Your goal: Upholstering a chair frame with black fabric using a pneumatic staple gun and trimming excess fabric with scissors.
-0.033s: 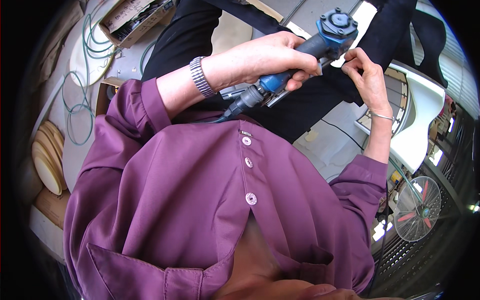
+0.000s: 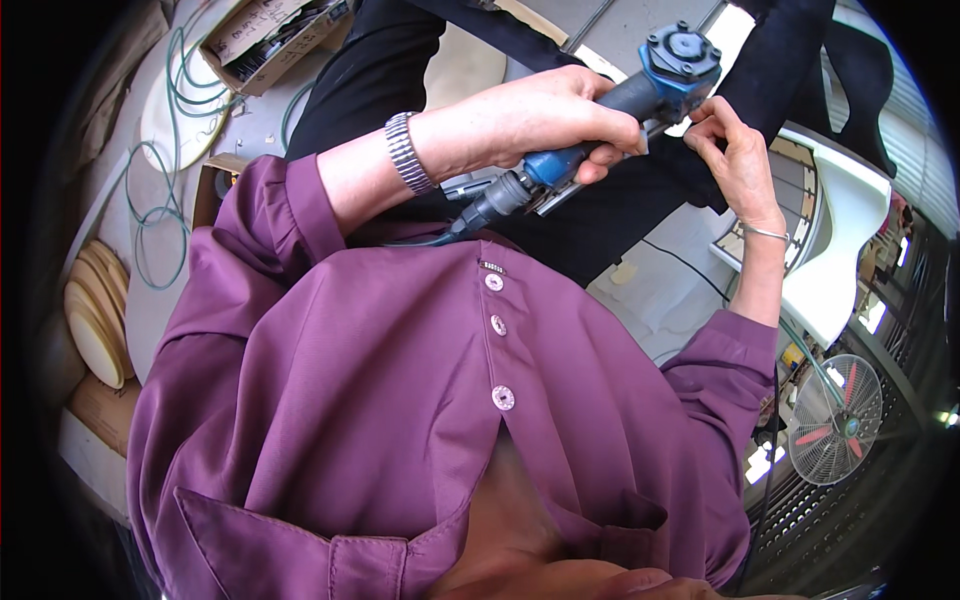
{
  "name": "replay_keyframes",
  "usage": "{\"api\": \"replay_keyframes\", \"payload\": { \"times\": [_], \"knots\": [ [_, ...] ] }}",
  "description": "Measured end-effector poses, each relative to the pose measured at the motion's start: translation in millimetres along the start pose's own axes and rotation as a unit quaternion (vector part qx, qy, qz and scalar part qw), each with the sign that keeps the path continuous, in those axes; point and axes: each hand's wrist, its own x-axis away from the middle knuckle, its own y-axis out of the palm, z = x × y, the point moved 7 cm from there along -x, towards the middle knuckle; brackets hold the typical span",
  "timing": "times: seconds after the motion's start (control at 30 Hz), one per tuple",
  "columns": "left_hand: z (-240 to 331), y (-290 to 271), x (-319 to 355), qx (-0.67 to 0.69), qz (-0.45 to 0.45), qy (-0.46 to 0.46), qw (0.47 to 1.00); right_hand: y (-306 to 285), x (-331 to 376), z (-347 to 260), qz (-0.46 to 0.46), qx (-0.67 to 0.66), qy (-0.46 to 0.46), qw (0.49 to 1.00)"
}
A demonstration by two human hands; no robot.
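Note:
My left hand (image 2: 560, 115) is wrapped round the handle of a blue and dark grey pneumatic staple gun (image 2: 625, 98). It lies slantwise over my lap, its round black cap at the upper right. A silver magazine rail (image 2: 557, 198) shows beneath it, and a hose fitting (image 2: 490, 205) sits at its lower end. My right hand (image 2: 735, 150) is just right of the tool's head, thumb and forefinger bent together in a pinch. Whatever lies between those fingertips is too small to make out. The tool's nose and the work below are mostly hidden.
Green hose (image 2: 130, 215) loops over the floor at left, near a cardboard box (image 2: 270, 45) of dark parts. Cream rounded panels (image 2: 92, 315) are stacked at far left. At right stand a white curved chair-like frame (image 2: 835, 235) and a fan (image 2: 835, 420) with red blades.
The staple gun and my left hand have shifted very slightly to the right and down. My right hand has hardly moved.

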Motion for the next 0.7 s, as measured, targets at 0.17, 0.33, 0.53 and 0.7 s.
{"api": "replay_keyframes", "payload": {
  "times": [0.17,0.33,0.53,0.7],
  "knots": [
    [-4,6,-11,-0.006,0.010,-0.023,1.000,-5,4,-14,0.052,0.085,-0.103,0.990],
    [-13,15,-23,0.038,-0.006,-0.015,0.999,-5,8,-10,0.090,0.140,-0.098,0.981],
    [-23,25,-33,0.099,-0.010,-0.012,0.995,-8,8,-14,0.132,0.194,-0.126,0.964],
    [-25,29,-38,0.105,-0.001,-0.009,0.994,-7,8,-10,0.132,0.202,-0.123,0.963]
  ]
}}
